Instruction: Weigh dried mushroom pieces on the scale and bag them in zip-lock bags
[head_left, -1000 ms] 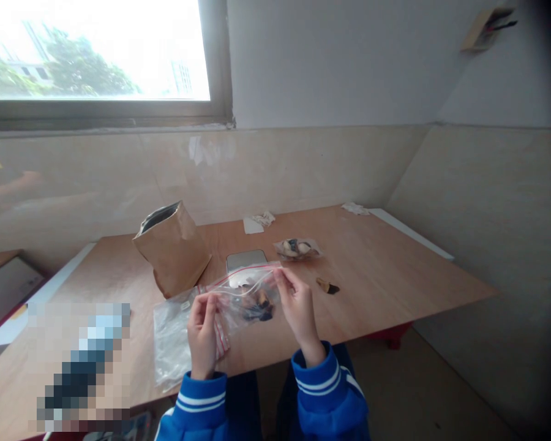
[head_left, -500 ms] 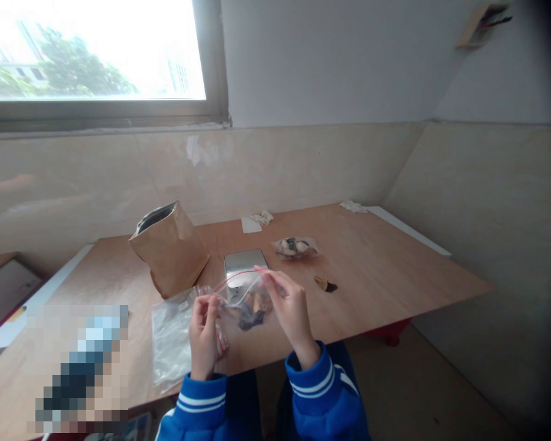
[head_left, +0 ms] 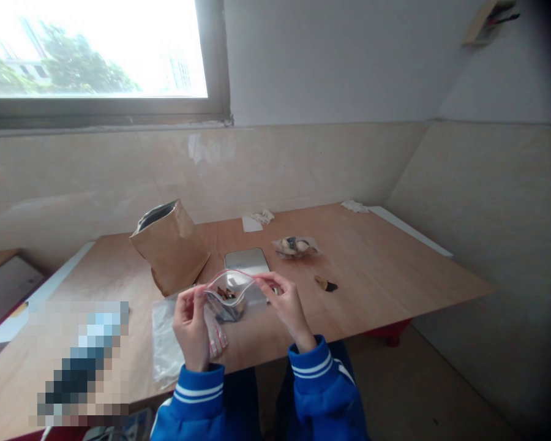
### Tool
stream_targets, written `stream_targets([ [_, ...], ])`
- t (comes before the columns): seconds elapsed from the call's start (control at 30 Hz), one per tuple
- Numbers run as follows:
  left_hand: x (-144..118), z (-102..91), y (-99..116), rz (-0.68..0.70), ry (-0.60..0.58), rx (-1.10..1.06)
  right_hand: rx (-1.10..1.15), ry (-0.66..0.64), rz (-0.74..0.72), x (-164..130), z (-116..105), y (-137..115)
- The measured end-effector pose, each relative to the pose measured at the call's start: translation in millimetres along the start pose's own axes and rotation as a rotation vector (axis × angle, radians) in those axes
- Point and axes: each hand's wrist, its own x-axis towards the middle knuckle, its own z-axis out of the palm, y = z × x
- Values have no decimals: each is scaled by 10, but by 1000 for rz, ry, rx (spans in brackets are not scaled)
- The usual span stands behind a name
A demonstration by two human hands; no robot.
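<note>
Between my hands is a clear zip bag (head_left: 232, 297) with a red-edged mouth that gapes open. Dark and brown pieces lie inside it. My left hand (head_left: 191, 324) pinches the left end of the mouth, and my right hand (head_left: 284, 303) pinches the right end. Just behind the bag, a flat silver scale-like device (head_left: 247, 258) lies on the table, partly hidden by it. Under and beside my left hand are flat empty zip bags (head_left: 165, 343) with red-striped tops.
A brown paper bag (head_left: 174, 251) stands open at the back left. A clear packet of round pale and dark pieces (head_left: 296, 247) and a loose brown-black piece (head_left: 326, 283) lie to the right. White paper (head_left: 252, 224) and crumpled tissue (head_left: 355, 206) sit near the wall.
My hands have moved apart, the left one leftward. The zip bag's mouth has spread wider and tipped towards me, so the pieces inside now show through the opening.
</note>
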Motion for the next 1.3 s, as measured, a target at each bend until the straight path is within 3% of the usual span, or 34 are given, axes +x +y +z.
stream_targets([
  [0.13,10,104,174,149,-197,163,14,-45,-21,5,67,32],
  [0.17,18,123,217,171,-177,191,43,-12,2,7,74,34],
  [0.27,69,143,296,163,80,181,150,168,89,17,67,41],
  [0.33,106,134,303,124,174,126,188,233,109,22,53,49],
  [0.4,122,125,286,96,123,82,196,236,102,23,45,57],
  [0.5,93,131,244,62,-56,73,202,211,95,21,37,76],
  [0.57,53,147,219,39,-97,87,219,214,106,21,25,94],
  [0.7,-7,180,181,10,95,86,244,284,153,24,-1,138],
  [0.8,3,176,130,-20,125,78,235,286,171,31,-17,181],
  [1.07,118,-52,-284,-202,-178,-10,188,15,235,47,-220,430],
  [1.3,126,-168,-422,-265,-288,0,112,-58,208,47,-321,544],
])
